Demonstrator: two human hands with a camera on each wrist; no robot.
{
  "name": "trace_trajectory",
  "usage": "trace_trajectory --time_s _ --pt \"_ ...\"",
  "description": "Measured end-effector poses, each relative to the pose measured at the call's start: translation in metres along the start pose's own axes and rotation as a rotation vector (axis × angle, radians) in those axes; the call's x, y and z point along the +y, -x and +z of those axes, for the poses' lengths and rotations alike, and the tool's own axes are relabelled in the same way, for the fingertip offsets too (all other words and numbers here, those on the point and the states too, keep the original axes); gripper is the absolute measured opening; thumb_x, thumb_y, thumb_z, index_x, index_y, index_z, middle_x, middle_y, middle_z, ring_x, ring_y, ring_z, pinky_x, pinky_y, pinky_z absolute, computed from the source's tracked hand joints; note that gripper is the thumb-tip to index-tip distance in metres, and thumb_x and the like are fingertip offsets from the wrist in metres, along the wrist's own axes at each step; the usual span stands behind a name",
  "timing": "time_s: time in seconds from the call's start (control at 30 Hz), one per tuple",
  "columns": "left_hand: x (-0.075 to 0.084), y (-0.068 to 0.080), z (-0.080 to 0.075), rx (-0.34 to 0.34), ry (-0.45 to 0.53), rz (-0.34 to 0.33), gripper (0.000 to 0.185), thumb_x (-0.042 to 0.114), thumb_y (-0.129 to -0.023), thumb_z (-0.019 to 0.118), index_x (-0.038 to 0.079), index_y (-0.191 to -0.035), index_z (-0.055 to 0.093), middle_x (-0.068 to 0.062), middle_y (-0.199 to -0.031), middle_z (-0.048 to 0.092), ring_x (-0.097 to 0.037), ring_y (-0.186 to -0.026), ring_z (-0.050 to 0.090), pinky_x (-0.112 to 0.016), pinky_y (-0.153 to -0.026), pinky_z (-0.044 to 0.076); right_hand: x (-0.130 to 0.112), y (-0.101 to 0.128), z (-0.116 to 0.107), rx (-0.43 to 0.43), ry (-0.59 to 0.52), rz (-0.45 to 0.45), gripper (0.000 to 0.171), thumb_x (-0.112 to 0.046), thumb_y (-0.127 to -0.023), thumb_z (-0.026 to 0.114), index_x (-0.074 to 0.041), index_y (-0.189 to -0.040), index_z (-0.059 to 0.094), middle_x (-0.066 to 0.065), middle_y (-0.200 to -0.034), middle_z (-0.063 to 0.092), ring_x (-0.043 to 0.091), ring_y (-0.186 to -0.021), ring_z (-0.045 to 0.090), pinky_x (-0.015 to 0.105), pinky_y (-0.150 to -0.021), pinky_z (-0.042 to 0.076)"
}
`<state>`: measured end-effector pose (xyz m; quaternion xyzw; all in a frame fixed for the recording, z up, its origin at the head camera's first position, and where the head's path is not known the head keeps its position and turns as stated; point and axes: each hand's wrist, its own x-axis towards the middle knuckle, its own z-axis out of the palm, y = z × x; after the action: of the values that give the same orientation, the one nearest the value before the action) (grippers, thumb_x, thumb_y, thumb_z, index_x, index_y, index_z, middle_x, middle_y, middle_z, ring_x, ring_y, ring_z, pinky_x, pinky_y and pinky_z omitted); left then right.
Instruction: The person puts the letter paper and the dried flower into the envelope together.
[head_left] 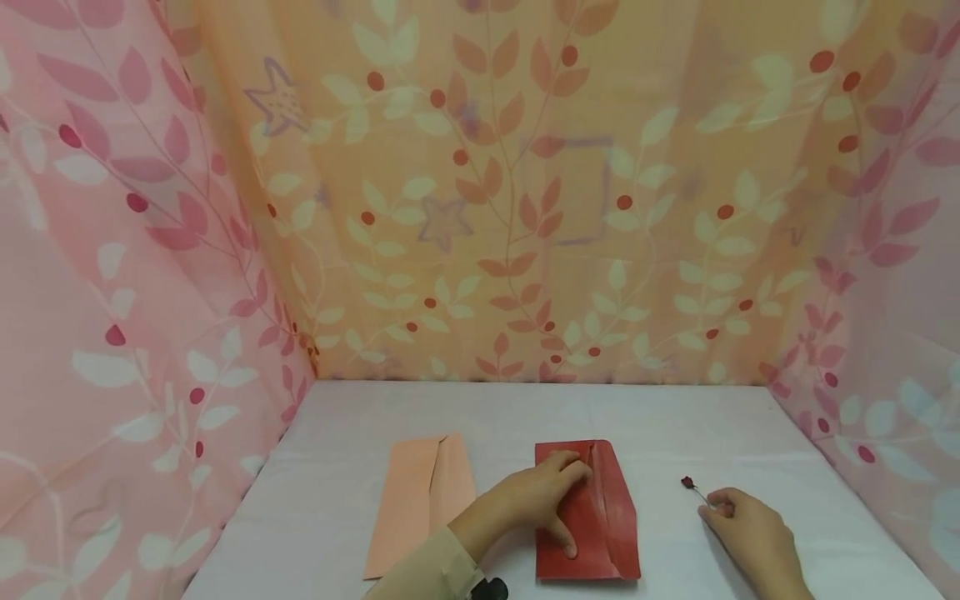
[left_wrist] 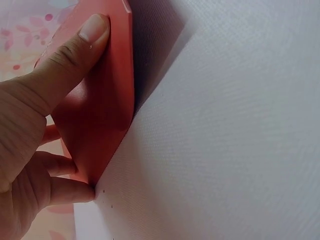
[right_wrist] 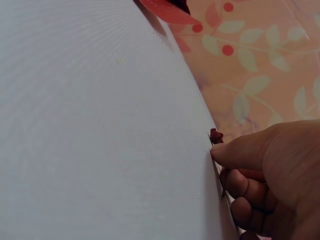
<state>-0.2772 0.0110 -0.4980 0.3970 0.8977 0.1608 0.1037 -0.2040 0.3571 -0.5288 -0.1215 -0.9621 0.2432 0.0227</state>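
A red envelope [head_left: 573, 533] lies on the white table with its flap side up and its flap to the right. My left hand [head_left: 536, 496] grips it across the face, fingers bent near the flap's edge and thumb lower down. In the left wrist view the thumb [left_wrist: 75, 55] presses on the red paper, and other fingertips are at its lower edge. To the right, a small dark red rose [head_left: 687, 482] on a thin stem is pinched between thumb and fingers of my right hand [head_left: 750, 533]. The stem's lower end is hidden by the fingers.
A peach envelope [head_left: 408, 492] lies left of the red one, partly behind the left forearm. White cloth [head_left: 360, 408] covers the table. Patterned curtains [head_left: 487, 275] stand at the back and both sides.
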Motion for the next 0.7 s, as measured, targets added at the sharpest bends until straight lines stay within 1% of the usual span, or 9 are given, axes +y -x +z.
trace_trajectory --time_s 0.13,0.3,0.4,0.53,0.7 --pt "0.0 -0.0003 0.0004 -0.006 0.003 0.003 0.096 0.062 -0.061 0.091 0.04 -0.141 0.042 0.006 -0.159 0.033 -0.012 -0.136 0.044 -0.031 -0.095 0.055 -0.0005 0.0008 -0.0001 0.017 -0.011 0.007 0.045 -0.044 -0.091 0.073 -0.005 -0.112 0.071 -0.004 -0.087 0.066 0.018 -0.078 0.059 0.042 -0.065 0.047" --pt "-0.0005 -0.0002 0.0022 -0.015 0.008 0.004 0.096 0.062 -0.062 0.09 0.039 -0.141 0.042 0.005 -0.159 0.033 -0.012 -0.136 0.045 -0.032 -0.095 0.055 0.0006 0.0026 0.0014 0.043 -0.058 0.024 0.042 -0.046 -0.091 0.073 -0.007 -0.106 0.072 0.0 -0.09 0.072 0.022 -0.083 0.066 0.046 -0.069 0.049" --pt "-0.0016 -0.0006 0.0038 -0.013 0.003 0.007 0.097 0.063 -0.061 0.09 0.039 -0.141 0.042 0.005 -0.158 0.034 -0.011 -0.136 0.045 -0.033 -0.097 0.054 0.0003 0.0025 0.0034 0.07 -0.088 0.045 0.04 -0.045 -0.091 0.074 -0.007 -0.104 0.073 -0.001 -0.088 0.072 0.019 -0.081 0.065 0.041 -0.068 0.048" --pt "-0.0038 -0.0018 0.0054 -0.008 0.002 0.007 0.096 0.063 -0.061 0.091 0.041 -0.141 0.042 0.005 -0.159 0.033 -0.012 -0.136 0.045 -0.033 -0.097 0.054 -0.003 0.0018 0.0046 0.115 -0.122 0.067 0.034 -0.039 -0.092 0.074 -0.006 -0.103 0.073 -0.003 -0.084 0.069 0.015 -0.077 0.059 0.033 -0.064 0.042" --pt "-0.0043 -0.0023 0.0051 -0.004 -0.003 0.006 0.096 0.063 -0.061 0.091 0.042 -0.14 0.041 0.005 -0.16 0.032 -0.013 -0.137 0.045 -0.034 -0.095 0.055 -0.0091 0.0034 0.0023 0.137 -0.16 0.08 0.032 -0.034 -0.092 0.074 -0.004 -0.104 0.073 -0.001 -0.082 0.068 0.016 -0.076 0.058 0.031 -0.064 0.041"
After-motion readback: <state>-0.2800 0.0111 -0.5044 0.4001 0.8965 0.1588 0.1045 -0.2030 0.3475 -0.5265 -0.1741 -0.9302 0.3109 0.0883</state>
